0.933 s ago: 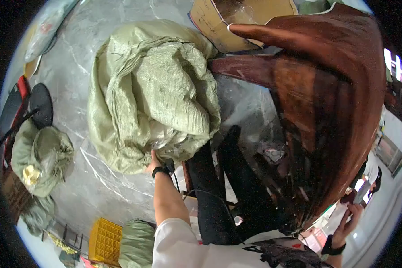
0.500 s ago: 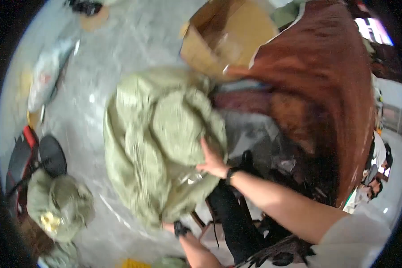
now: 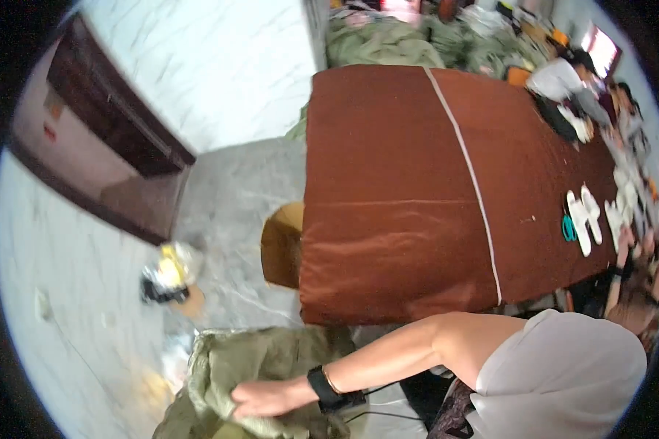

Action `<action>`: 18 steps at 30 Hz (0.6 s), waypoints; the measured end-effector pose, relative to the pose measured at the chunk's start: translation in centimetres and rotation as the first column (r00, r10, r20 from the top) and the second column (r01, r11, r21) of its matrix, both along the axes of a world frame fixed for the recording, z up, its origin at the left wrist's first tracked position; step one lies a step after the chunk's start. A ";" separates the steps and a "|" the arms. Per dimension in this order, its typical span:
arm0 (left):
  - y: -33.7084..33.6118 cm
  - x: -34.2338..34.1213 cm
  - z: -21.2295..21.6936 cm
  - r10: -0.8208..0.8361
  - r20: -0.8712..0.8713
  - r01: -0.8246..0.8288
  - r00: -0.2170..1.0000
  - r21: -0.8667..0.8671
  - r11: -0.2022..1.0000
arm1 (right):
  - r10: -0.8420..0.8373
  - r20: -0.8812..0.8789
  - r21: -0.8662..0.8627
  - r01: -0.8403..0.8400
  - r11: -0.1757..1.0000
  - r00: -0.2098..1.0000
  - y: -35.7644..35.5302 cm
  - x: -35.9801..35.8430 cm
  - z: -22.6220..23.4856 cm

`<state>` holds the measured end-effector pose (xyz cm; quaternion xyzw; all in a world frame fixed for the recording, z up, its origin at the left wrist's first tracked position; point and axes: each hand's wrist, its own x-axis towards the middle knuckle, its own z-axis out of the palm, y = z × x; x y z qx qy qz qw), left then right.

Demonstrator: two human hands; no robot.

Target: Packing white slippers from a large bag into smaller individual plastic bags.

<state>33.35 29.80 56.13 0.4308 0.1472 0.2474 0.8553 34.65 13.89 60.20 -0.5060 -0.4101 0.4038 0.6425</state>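
Note:
A crumpled pale olive-green sack lies at the bottom of the view, on the floor side of the table, and runs out of the lower edge. My right hand is closed on a fold of its fabric, with knuckles toward the left and a black band round the wrist. Only the sack's upper part shows; whatever it holds is hidden. My left hand is outside the picture.
A brown cloth-covered table fills the centre and right. A cardboard box stands against its left side. White cut-out pieces and teal-handled scissors lie on it. People work along its right edge. Plastic bags lie by the wall.
The view has swung up toward the table and wall. The sack now sits low in the picture; my left hand has left it, and my right hand has gone from spread to closed on the fabric.

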 end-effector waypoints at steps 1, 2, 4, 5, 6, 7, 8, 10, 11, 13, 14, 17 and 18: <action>-0.2 1.4 3.9 -0.033 0.007 0.033 0.999 0.072 0.997 | 0.036 0.023 0.162 -0.039 0.986 0.999 -0.8 0.4 3.8; -1.4 3.2 7.2 -0.083 0.010 0.081 0.996 0.131 0.988 | -0.024 0.044 0.307 0.009 0.952 0.999 -1.7 1.1 7.0; -4.8 6.5 13.4 -0.167 0.008 0.160 0.986 0.230 0.960 | -0.126 0.046 0.522 0.084 0.849 0.991 -4.8 3.1 14.6; -8.0 9.0 16.4 -0.218 0.027 0.203 0.975 0.276 0.940 | -0.182 0.050 0.600 0.116 0.791 0.982 -8.2 5.2 18.4; -9.9 11.7 21.4 -0.291 0.029 0.264 0.956 0.344 0.901 | -0.323 0.024 0.652 0.230 0.723 0.946 -9.5 7.3 23.0; -12.3 13.8 24.6 -0.347 0.033 0.305 0.937 0.402 0.863 | -0.439 -0.005 0.693 0.320 0.646 0.898 -11.3 9.0 25.7; -14.8 15.5 27.7 -0.392 0.033 0.334 0.919 0.458 0.824 | -0.555 -0.031 0.736 0.395 0.550 0.831 -13.3 10.5 28.1; -20.0 18.2 33.9 -0.474 0.039 0.370 0.879 0.572 0.732 | -0.657 -0.047 0.801 0.422 0.426 0.753 -20.7 12.2 32.7; -21.8 19.0 36.7 -0.486 0.046 0.352 0.873 0.630 0.692 | -0.645 -0.037 0.825 0.387 0.412 0.764 -24.0 12.5 34.2; -28.7 21.3 40.8 -0.567 0.050 0.369 0.822 0.712 0.598 | -0.647 0.027 0.853 0.320 0.413 0.762 -32.7 12.7 35.1; -32.7 22.6 42.3 -0.612 0.054 0.377 0.789 0.743 0.552 | -0.682 0.025 0.863 0.329 0.384 0.731 -36.8 12.2 34.6; -43.3 25.5 46.2 -0.711 0.041 0.375 0.702 0.828 0.417 | -0.864 -0.024 0.882 0.417 0.219 0.504 -45.5 11.3 31.7; -46.7 26.3 46.9 -0.737 0.037 0.373 0.675 0.845 0.384 | -0.871 0.090 0.782 0.508 0.362 0.483 -49.2 11.1 30.1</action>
